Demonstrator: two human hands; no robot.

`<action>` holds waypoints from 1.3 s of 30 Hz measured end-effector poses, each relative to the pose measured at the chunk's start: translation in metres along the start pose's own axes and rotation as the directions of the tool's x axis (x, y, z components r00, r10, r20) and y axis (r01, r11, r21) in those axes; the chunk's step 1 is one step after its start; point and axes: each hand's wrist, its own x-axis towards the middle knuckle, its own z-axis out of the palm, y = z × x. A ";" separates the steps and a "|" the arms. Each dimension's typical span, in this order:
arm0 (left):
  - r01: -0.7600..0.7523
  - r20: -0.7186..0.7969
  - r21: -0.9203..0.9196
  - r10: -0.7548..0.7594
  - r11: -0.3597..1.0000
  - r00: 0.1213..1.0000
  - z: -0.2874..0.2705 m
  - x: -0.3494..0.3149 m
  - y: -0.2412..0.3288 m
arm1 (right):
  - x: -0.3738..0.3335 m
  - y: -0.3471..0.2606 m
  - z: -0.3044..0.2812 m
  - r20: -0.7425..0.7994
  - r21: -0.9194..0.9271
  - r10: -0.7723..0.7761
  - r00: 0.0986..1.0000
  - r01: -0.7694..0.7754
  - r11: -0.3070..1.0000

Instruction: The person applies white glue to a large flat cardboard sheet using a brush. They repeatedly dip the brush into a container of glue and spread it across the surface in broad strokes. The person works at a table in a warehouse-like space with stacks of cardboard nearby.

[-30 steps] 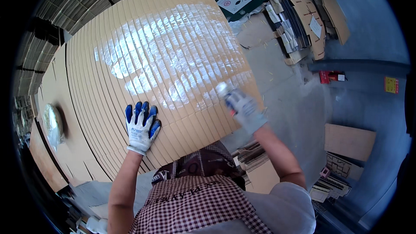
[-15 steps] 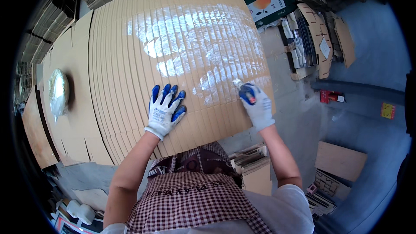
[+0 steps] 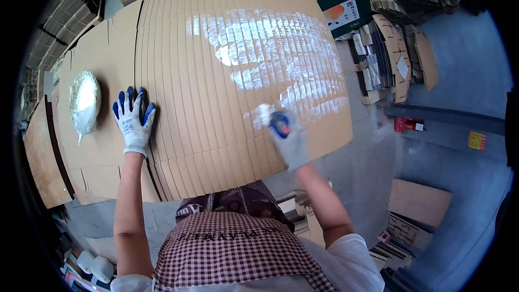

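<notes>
Fingers (image 3: 122,101) of the left hand (image 3: 133,127) spread wide, laid flat at nine o'clock across the dark gap between plain cardboard (image 3: 108,148) and overlapped cardboard strips (image 3: 178,103). Right hand (image 3: 292,141), near the centre, curled tight around a brush (image 3: 265,114), white head aimed toward ten o'clock; too blurred to tell contact with the strips. Shiny coating (image 3: 286,57) across the strips from eleven round to half past two. Round dish (image 3: 76,91) in clear plastic, farther out just past nine, on the plain cardboard; pale contents hard to make out. Green box (image 3: 346,13) toward one o'clock, inside hidden.
</notes>
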 end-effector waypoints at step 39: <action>0.103 0.133 -0.077 -0.092 0.992 0.987 0.006 -0.003 -0.001 | 0.079 -0.065 0.056 0.000 -0.485 -0.186 0.982 0.163 0.859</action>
